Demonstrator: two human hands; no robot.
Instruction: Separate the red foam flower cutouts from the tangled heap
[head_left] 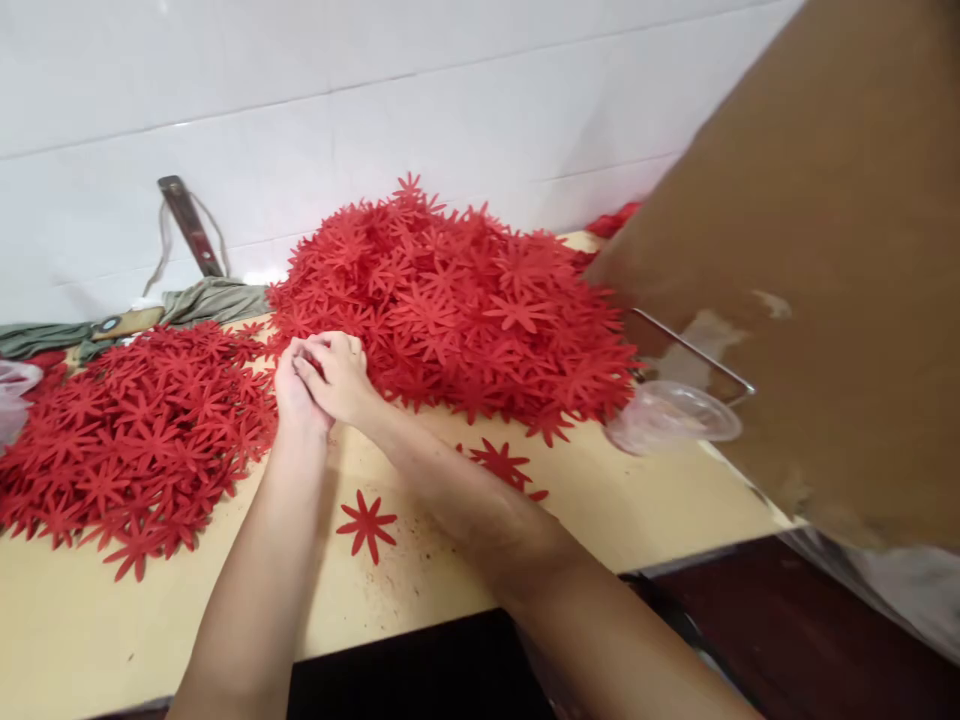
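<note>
My left hand [294, 392] and my right hand [339, 378] are closed together, the right one lying over the left, at the near edge of a big heap of red flower-shaped cutouts [450, 300]. Whatever they may hold between them is hidden. To their left spreads a lower pile of the same red cutouts [150, 430]. One single red cutout [367, 525] lies flat on the table below my hands, and a few more cutouts [501, 462] lie partly behind my right forearm.
The pale yellow table [645, 510] meets a white tiled wall [465, 110]. At the right stands a large brown board [825, 280], with a clear plastic container [671, 415] beside it. Grey-green cloth [214, 298] and a dark handle-like piece [189, 225] are at the back left.
</note>
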